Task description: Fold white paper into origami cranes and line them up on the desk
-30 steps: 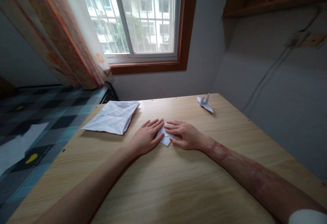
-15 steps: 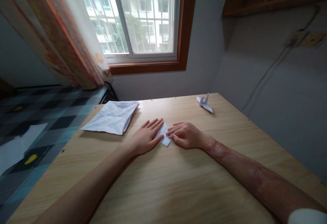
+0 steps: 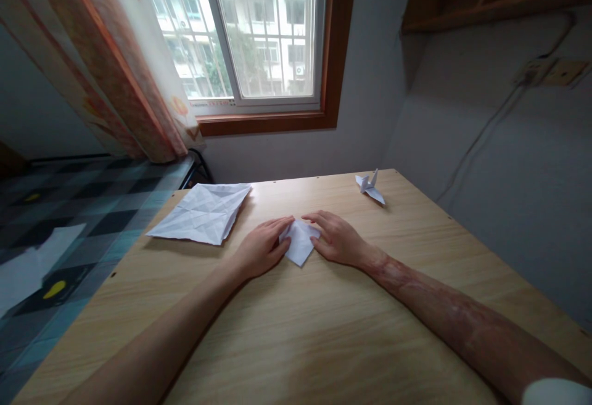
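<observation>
A small folded piece of white paper [image 3: 300,243] lies on the wooden table between my hands, one corner pointing toward me. My left hand [image 3: 263,246] grips its left side, the thumb on the near part and the fingers along the far edge. At the right corner, my right hand [image 3: 338,237] holds the paper with its thumb, the index finger curved above the far right edge. The undersides of both grips are hidden.
A folded paper crane [image 3: 370,188] stands at the table's far right. Creased white sheets [image 3: 201,211] lie at the far left of the table [image 3: 287,337]. More white paper [image 3: 41,263] rests on the checked bed cover to the left.
My left hand has drawn back from lying flat over the paper to its left side. My right fingers have spread around the right corner, and more of the paper shows.
</observation>
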Demonstrator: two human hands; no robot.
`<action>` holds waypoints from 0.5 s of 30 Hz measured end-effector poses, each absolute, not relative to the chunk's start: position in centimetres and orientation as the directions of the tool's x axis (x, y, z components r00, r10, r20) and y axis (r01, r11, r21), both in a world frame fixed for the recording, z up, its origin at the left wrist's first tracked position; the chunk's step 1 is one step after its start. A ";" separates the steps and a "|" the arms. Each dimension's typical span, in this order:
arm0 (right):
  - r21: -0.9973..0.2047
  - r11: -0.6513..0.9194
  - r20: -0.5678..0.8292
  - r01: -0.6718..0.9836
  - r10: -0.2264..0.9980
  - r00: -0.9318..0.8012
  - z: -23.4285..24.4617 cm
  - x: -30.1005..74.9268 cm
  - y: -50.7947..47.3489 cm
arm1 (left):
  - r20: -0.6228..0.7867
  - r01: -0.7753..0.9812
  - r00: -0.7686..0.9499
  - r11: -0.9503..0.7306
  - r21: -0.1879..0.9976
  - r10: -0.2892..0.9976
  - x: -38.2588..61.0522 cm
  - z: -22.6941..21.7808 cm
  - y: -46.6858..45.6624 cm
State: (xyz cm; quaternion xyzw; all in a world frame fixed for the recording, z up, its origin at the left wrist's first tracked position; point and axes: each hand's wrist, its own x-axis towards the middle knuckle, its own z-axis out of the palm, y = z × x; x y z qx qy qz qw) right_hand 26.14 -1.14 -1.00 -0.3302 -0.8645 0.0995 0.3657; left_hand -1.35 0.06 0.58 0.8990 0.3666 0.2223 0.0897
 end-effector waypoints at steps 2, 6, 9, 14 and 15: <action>-0.404 0.757 0.555 0.514 0.649 -0.520 -1.1 26.1 -1.0 | 0.353 0.624 0.609 -0.704 0.339 0.710 -1.3 0.6 0.1; -0.385 0.753 0.529 0.533 0.654 -0.541 -1.2 26.1 -0.9 | 0.393 0.668 0.527 -0.653 0.357 0.754 -1.4 0.6 0.2; -0.378 0.757 0.522 0.533 0.650 -0.553 -1.1 26.1 -0.9 | 0.429 0.702 0.487 -0.633 0.327 0.761 -1.5 0.6 0.4; -0.381 0.753 0.523 0.537 0.655 -0.546 -1.0 26.1 -1.0 | 0.464 0.748 0.509 -0.640 0.178 0.725 -1.4 0.9 0.2; -0.383 0.751 0.523 0.537 0.656 -0.544 -1.0 26.0 -1.0 | 0.461 0.744 0.521 -0.647 0.167 0.719 -1.3 1.0 0.1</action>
